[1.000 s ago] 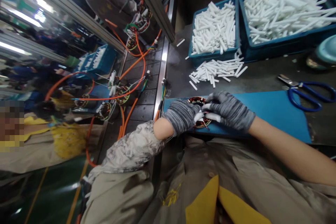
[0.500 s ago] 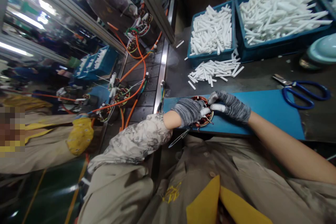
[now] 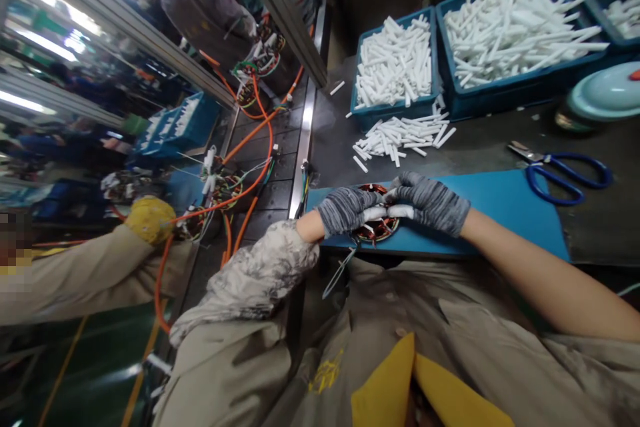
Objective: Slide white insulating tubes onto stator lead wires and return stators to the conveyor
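Note:
A round motor stator with copper windings (image 3: 373,232) lies on the blue mat (image 3: 505,207), partly covered by my gloved hands. My left hand (image 3: 345,210), in a grey striped glove with white fingertips, reaches over its left side with the fingers closed. From the right, my right hand (image 3: 430,203), gloved alike, brings its thumb and fingers together over the windings. The fingertips of both hands meet above the stator; whatever is pinched between them is hidden. A thin looped wire (image 3: 340,273) hangs past the mat's front edge, below my left hand.
Loose white tubes (image 3: 400,137) lie behind the mat, before a blue bin (image 3: 367,110) and a larger bin (image 3: 480,103) of tubes. Blue-handled scissors (image 3: 565,177) and a lidded jar (image 3: 600,100) are at right. Left, a co-worker's yellow glove (image 3: 150,220) is by wired stators (image 3: 225,183).
My left hand has shifted slightly left and its fingertips now meet those of my right hand over the stator. The co-worker's yellow glove has moved up towards the wired stators.

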Motion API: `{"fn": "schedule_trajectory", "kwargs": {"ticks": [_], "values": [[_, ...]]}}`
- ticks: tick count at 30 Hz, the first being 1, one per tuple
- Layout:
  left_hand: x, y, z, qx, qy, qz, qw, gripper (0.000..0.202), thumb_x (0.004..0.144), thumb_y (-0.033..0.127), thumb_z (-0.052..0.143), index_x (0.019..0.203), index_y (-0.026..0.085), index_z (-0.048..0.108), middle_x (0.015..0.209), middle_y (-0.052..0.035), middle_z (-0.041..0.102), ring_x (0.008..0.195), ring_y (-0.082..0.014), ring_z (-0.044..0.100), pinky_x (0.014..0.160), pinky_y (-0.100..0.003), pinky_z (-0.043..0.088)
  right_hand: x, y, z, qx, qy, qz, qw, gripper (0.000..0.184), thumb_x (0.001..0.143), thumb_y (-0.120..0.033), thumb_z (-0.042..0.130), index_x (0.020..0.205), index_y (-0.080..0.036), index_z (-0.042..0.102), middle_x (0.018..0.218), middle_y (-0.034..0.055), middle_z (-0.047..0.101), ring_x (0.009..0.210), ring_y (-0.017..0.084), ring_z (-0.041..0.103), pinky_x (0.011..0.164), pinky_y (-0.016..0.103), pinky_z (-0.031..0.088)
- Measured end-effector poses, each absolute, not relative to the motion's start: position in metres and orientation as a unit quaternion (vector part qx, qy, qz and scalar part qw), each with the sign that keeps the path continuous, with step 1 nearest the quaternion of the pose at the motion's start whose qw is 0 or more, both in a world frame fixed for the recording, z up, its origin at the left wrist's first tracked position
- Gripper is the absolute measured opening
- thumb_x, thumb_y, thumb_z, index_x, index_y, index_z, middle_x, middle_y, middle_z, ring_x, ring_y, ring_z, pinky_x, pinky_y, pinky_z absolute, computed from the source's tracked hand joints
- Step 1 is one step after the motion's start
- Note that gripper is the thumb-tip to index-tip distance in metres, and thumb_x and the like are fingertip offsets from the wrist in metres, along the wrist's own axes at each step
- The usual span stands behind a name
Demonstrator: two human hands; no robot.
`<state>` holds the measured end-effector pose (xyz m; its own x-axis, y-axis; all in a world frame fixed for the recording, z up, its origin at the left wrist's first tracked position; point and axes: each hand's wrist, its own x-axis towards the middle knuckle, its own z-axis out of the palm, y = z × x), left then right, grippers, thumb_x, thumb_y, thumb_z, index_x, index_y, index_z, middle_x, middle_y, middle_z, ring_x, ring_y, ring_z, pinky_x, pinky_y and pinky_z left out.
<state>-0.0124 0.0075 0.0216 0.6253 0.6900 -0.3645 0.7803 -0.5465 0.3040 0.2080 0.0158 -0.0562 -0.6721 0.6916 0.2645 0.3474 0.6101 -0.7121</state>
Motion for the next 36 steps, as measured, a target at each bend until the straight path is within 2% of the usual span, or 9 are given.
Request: {"fn": "schedule_trajectory", "kwargs": {"ticks": [4,8,11,14,19,23,27,32,36], "values": [[0.006,-0.023,0.044,0.826,0.53,-0.151,0.123,0.042,0.104,0.048,0.05,0.123,0.017,0.07,0.107,-0.0115,0.078,0.097,-0.0232,0.074,0.089,-0.033,0.056,0.203,0.013,-0.048,-0.336,-0.864,0.296,0.229,0.03,0.098,-0.041,0.057,0.1,-0.018,0.077,0.102,0.0121,0.071,0.087,0.023,0.063,0.081,0.037,0.052],[0.01,-0.042,0.044,0.801,0.577,-0.133,0.092,0.041,0.105,0.046,0.046,0.117,0.015,0.07,0.098,-0.0115,0.077,0.091,-0.0212,0.074,0.084,-0.031,0.056,0.198,0.006,-0.044,-0.359,-0.866,0.282,0.205,0.032,0.099,-0.04,0.053,0.099,-0.018,0.076,0.101,0.0137,0.073,0.084,0.025,0.062,0.075,0.037,0.048],[0.015,-0.04,0.04,0.784,0.593,-0.167,0.082,0.043,0.107,0.043,0.042,0.11,0.012,0.071,0.094,-0.0138,0.076,0.087,-0.0231,0.074,0.08,-0.033,0.056,0.194,0.001,-0.044,-0.356,-0.882,0.243,0.192,0.03,0.1,-0.031,0.05,0.1,-0.018,0.076,0.103,0.0149,0.074,0.086,0.026,0.063,0.075,0.036,0.047],[0.027,-0.028,0.04,0.8,0.564,-0.186,0.086,0.042,0.106,0.043,0.043,0.115,0.011,0.069,0.099,-0.0155,0.076,0.091,-0.0242,0.074,0.082,-0.035,0.056,0.192,0.002,-0.046,-0.333,-0.898,0.222,0.182,0.028,0.099,-0.025,0.05,0.106,-0.018,0.076,0.106,0.0156,0.074,0.088,0.026,0.064,0.076,0.037,0.048],[0.032,-0.018,0.047,0.808,0.537,-0.211,0.119,0.042,0.104,0.045,0.049,0.117,0.011,0.07,0.102,-0.016,0.077,0.091,-0.0261,0.076,0.083,-0.037,0.058,0.203,0.019,-0.058,-0.295,-0.872,0.303,0.245,0.028,0.099,-0.033,0.052,0.106,-0.018,0.076,0.099,0.0116,0.072,0.087,0.024,0.065,0.082,0.039,0.055],[-0.003,-0.044,0.046,0.814,0.546,-0.11,0.165,0.039,0.101,0.046,0.056,0.122,0.016,0.069,0.109,-0.0113,0.078,0.098,-0.0242,0.076,0.089,-0.036,0.06,0.219,0.02,-0.06,-0.236,-0.857,0.329,0.319,0.035,0.101,-0.038,0.053,0.123,-0.02,0.072,0.12,0.0133,0.067,0.107,0.026,0.066,0.096,0.048,0.056],[-0.039,-0.073,0.034,0.812,0.559,0.049,0.16,0.033,0.105,0.034,0.045,0.119,0.018,0.07,0.111,-0.0079,0.078,0.104,-0.0186,0.074,0.096,-0.032,0.06,0.203,0.013,-0.054,-0.232,-0.859,0.29,0.353,0.04,0.101,-0.041,0.054,0.134,-0.021,0.066,0.143,0.0167,0.059,0.13,0.031,0.055,0.11,0.058,0.047],[-0.042,-0.075,0.024,0.807,0.572,0.029,0.142,0.031,0.105,0.032,0.045,0.105,0.023,0.074,0.098,-0.0045,0.08,0.093,-0.0177,0.076,0.087,-0.028,0.061,0.177,0.026,-0.064,-0.128,-0.898,0.286,0.309,0.024,0.097,-0.039,0.061,0.106,-0.022,0.074,0.121,0.0112,0.072,0.13,0.03,0.056,0.117,0.059,0.039],[-0.044,-0.067,0.021,0.821,0.549,0.015,0.152,0.032,0.105,0.036,0.046,0.11,0.023,0.075,0.102,-0.0055,0.08,0.096,-0.019,0.076,0.089,-0.03,0.061,0.187,0.041,-0.079,-0.108,-0.893,0.319,0.298,0.025,0.1,-0.033,0.054,0.113,-0.023,0.073,0.112,0.0099,0.075,0.133,0.028,0.056,0.119,0.057,0.037]]}}
